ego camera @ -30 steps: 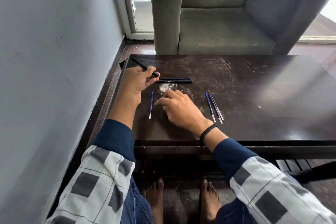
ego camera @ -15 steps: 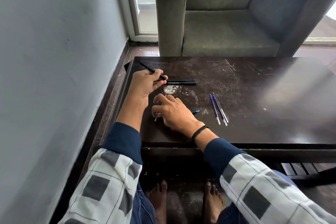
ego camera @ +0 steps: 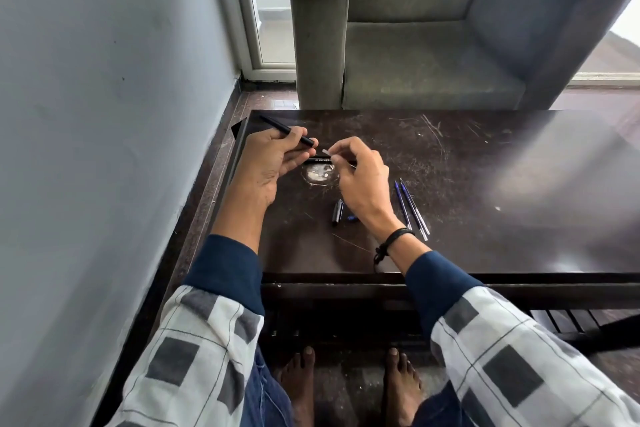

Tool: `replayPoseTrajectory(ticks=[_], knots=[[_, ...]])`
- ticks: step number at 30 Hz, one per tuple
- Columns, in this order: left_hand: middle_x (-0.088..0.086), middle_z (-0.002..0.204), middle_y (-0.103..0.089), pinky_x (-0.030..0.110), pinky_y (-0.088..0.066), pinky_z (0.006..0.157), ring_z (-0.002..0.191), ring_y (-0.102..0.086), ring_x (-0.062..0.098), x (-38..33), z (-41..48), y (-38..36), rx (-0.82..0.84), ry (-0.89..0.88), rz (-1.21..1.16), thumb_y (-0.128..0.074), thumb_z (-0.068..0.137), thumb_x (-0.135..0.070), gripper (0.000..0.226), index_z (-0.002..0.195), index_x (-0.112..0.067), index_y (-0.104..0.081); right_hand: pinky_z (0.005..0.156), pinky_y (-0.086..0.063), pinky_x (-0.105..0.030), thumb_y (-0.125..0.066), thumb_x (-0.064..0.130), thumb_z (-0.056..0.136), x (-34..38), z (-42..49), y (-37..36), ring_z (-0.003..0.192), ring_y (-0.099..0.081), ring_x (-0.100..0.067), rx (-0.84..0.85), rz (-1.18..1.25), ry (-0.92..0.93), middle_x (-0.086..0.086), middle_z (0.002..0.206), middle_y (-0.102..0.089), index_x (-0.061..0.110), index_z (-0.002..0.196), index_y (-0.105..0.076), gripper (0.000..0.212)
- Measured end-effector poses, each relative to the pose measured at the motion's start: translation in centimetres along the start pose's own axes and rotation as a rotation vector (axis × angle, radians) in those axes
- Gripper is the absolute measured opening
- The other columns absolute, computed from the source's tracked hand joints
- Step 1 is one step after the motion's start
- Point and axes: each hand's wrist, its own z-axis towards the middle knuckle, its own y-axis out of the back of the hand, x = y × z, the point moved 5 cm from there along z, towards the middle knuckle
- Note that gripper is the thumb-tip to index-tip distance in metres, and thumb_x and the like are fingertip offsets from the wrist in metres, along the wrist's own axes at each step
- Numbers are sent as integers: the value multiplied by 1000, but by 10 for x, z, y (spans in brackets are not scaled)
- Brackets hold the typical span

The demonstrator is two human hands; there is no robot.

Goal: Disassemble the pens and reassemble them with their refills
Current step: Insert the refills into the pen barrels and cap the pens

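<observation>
From the head camera, the left hand [ego camera: 270, 163] is raised just over the far left corner of a dark, scratched table [ego camera: 485, 218]. Its fingers and thumb are curled round a black pen barrel [ego camera: 287, 130], which slants from the table's far left corner down toward the middle. The right hand [ego camera: 362, 184] is level with it and just to its right. Its thumb and forefinger pinch a thin refill [ego camera: 325, 151] and the other fingers are loosely bent. The pale end of the refill points at the near end of the barrel and sits just beside it; whether the two touch cannot be told. Under the hands, black pens [ego camera: 320, 160] lie crosswise on the table, partly hidden by the fingers, at the far edge of a round worn patch [ego camera: 318, 174]. Nearer the person, below the right hand, a short black cap [ego camera: 337, 213] lies on the table with a small blue piece [ego camera: 352, 218] just beside it. To the right of the right wrist, a few blue spare refills [ego camera: 410, 208] lie close together, slanting. The right wrist wears a black wristband [ego camera: 394, 238]. A grey armchair [ego camera: 433, 45] stands beyond the table, a grey wall [ego camera: 104, 114] runs along the left, and bare feet [ego camera: 298, 381] rest on the floor under the table's near edge.
</observation>
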Motion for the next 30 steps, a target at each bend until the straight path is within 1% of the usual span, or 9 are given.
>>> replayPoseTrajectory(ticks=[2,4,7,9,15,19,22,25,30], knots=[[18,94,-76,25,-61,76,84,-76,24,0,-2,-5,38,7,-9,-61,98,-13,14,98,-2,-70,92,-51,-52,-64,19,93,-2,2,4,91,-65,-9,-30,16,-56,19,88,-68,42,92,-62,22],[18,93,-75,26,-61,76,82,-76,23,1,-3,-9,63,10,-15,-61,98,-12,13,97,-2,-69,90,-52,-50,-64,18,94,-2,3,4,89,-65,-7,-20,27,-75,17,88,-68,39,92,-65,20],[19,94,-74,27,-62,77,81,-76,23,3,-3,-11,70,14,-19,-60,98,-11,13,98,0,-68,86,-55,-40,-65,14,95,-1,2,5,89,-65,-7,-2,35,-64,12,93,-70,26,97,-70,13],[21,96,-74,28,-62,79,81,-76,24,4,-3,-12,68,20,-25,-60,98,-10,14,101,2,-67,84,-55,-33,-65,13,95,0,2,7,90,-64,-6,1,32,-56,10,94,-71,23,98,-71,11],[25,99,-73,30,-61,81,85,-76,27,5,-2,-12,57,23,-39,-61,97,-9,15,102,4,-67,79,-53,-27,-68,15,94,-1,3,6,88,-65,-5,17,37,-60,10,93,-71,24,97,-72,10],[24,99,-73,28,-62,79,83,-76,25,5,-3,-13,63,23,-22,-60,97,-8,16,105,4,-67,71,-45,-12,-68,15,94,1,3,6,86,-64,-3,28,41,-56,11,91,-71,24,96,-72,9],[23,99,-73,25,-61,73,81,-76,23,7,-3,-16,90,30,10,-62,97,-8,19,109,6,-66,70,-46,-13,-71,15,92,3,3,4,85,-65,-5,34,46,-40,10,89,-71,21,95,-72,7],[19,96,-73,26,-62,74,84,-75,22,10,-4,-20,100,29,78,-62,96,-8,19,110,4,-67,71,-49,-16,-73,12,90,3,2,5,83,-65,-7,37,66,-44,7,88,-70,20,94,-70,9],[16,91,-73,27,-62,75,80,-76,20,12,-2,-21,102,32,44,-58,98,-5,18,110,6,-65,67,-46,-10,-76,12,88,4,5,9,82,-64,-6,56,72,-47,4,89,-69,20,91,-67,13]])
